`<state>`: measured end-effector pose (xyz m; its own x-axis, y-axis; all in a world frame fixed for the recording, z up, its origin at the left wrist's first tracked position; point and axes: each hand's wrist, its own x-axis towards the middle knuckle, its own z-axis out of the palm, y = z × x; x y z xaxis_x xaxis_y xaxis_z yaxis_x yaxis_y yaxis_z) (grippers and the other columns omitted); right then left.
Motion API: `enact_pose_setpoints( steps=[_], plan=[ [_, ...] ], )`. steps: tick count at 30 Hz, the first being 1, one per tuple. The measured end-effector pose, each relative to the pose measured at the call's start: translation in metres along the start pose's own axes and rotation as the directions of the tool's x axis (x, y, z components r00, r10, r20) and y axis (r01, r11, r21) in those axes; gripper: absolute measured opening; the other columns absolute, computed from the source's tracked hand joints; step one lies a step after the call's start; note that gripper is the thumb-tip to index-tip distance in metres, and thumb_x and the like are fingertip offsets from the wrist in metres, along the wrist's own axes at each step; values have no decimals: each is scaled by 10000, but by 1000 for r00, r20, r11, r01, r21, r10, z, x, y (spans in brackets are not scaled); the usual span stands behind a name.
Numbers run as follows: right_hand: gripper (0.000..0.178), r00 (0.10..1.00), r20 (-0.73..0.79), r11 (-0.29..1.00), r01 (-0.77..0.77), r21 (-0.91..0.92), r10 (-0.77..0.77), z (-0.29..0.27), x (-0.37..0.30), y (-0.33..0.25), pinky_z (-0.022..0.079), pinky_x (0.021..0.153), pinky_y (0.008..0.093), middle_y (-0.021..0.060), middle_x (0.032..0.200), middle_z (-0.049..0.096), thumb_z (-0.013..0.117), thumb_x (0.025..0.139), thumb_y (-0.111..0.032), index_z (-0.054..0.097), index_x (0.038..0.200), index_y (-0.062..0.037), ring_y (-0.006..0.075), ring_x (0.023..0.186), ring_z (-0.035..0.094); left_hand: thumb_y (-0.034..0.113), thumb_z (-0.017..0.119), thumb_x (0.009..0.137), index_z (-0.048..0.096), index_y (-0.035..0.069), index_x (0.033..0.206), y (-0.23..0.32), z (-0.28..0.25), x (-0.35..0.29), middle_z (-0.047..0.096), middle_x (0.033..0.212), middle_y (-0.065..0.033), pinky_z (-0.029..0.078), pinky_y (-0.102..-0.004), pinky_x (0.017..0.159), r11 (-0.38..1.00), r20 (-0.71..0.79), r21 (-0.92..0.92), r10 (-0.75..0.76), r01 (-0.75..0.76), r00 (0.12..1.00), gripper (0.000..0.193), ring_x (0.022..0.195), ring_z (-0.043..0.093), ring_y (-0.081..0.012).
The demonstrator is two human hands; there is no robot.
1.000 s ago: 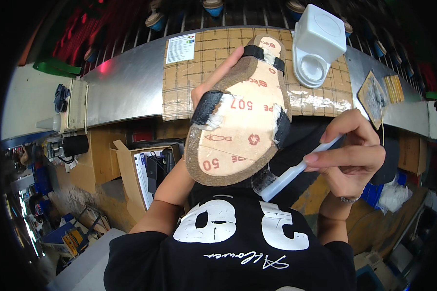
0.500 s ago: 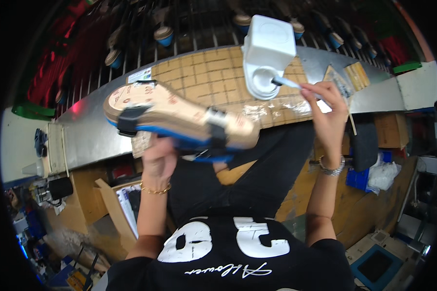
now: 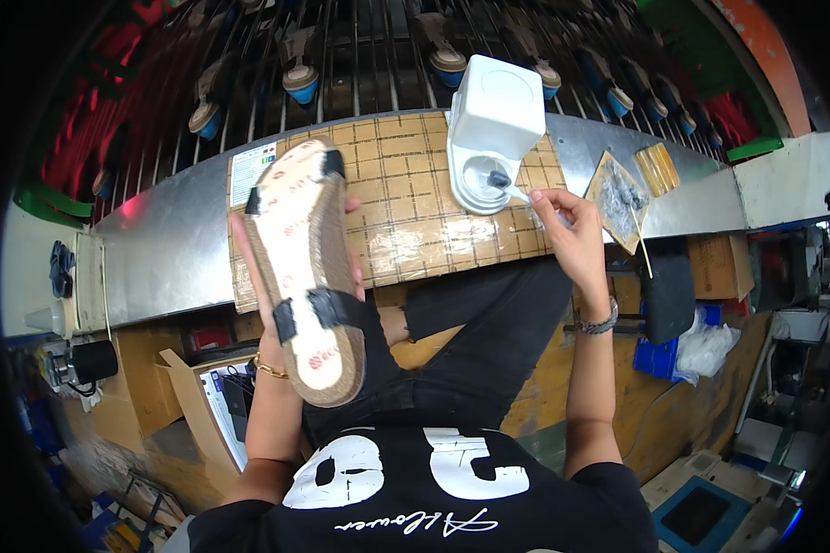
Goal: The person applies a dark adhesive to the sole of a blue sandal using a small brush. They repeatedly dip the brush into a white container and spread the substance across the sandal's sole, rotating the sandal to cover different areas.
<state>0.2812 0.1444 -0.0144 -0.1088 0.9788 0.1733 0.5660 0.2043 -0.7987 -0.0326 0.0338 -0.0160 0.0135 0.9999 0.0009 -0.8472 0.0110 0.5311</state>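
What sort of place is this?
Probably a shoe workshop: the left hand holds a strapped sole, the right hand holds a brush at a white pot, and more soles sit beyond the table.

Shiny metal counter point(image 3: 177, 244), bank of metal bars point(image 3: 369, 69), red glow point(image 3: 730, 115), brown floor point(image 3: 659, 415)

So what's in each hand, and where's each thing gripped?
The left hand holds the black-strapped sandal around its middle, from beneath; the right hand holds the dark-tipped brush by its pale handle.
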Motion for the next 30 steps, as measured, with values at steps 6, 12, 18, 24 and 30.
enact_pose_setpoints(
  steps=[6, 12, 18, 24, 30],
  plan=[
    [111, 975, -13, 975, 221, -11, -221, -23, 7, -41, 396, 593, 245, 34, 781, 635, 767, 869, -119, 786, 944, -40, 89, 693, 528, 807, 249, 922, 372, -28, 1453, -17, -1, -7, 581, 1288, -285, 646, -378, 649, 965, -265, 237, -46, 112, 963, 998, 804, 732, -272],
    [232, 723, -292, 771, 631, -92, -626, -9, -21, -108, 448, 667, 245, 43, 868, 627, 822, 729, 9, 799, 945, -70, 131, 772, 583, 725, 160, 990, 391, -30, 1473, -28, 28, -12, 577, 1370, -212, 507, -372, 1035, 930, 33, 335, -172, 151, 985, 925, 1219, 616, -246],
    [213, 804, -144, 800, 592, 103, -576, 5, -40, -132, 427, 657, 239, 38, 826, 594, 830, 716, -26, 800, 920, -79, 134, 750, 555, 740, 180, 982, 419, -42, 1443, -28, 58, -17, 588, 1348, -180, 463, -358, 1048, 881, 111, 473, -66, 6, 992, 939, 1234, 581, -216],
    [220, 776, -214, 784, 618, 67, -593, 2, -36, -143, 419, 666, 242, 28, 813, 583, 835, 699, -17, 799, 908, -74, 130, 750, 546, 789, 217, 945, 530, -65, 1339, -27, 63, -21, 651, 1237, -176, 497, -341, 972, 827, 147, 558, -23, -64, 989, 991, 1122, 634, -201],
    [266, 723, -299, 752, 659, 26, -623, -2, -34, -144, 415, 661, 244, 26, 831, 586, 844, 660, 4, 805, 908, -85, 133, 750, 541, 857, 242, 888, 651, -73, 1136, -21, 66, -22, 725, 1000, -152, 533, -300, 823, 731, 130, 679, -30, -67, 991, 1046, 942, 686, -181]
  ],
)
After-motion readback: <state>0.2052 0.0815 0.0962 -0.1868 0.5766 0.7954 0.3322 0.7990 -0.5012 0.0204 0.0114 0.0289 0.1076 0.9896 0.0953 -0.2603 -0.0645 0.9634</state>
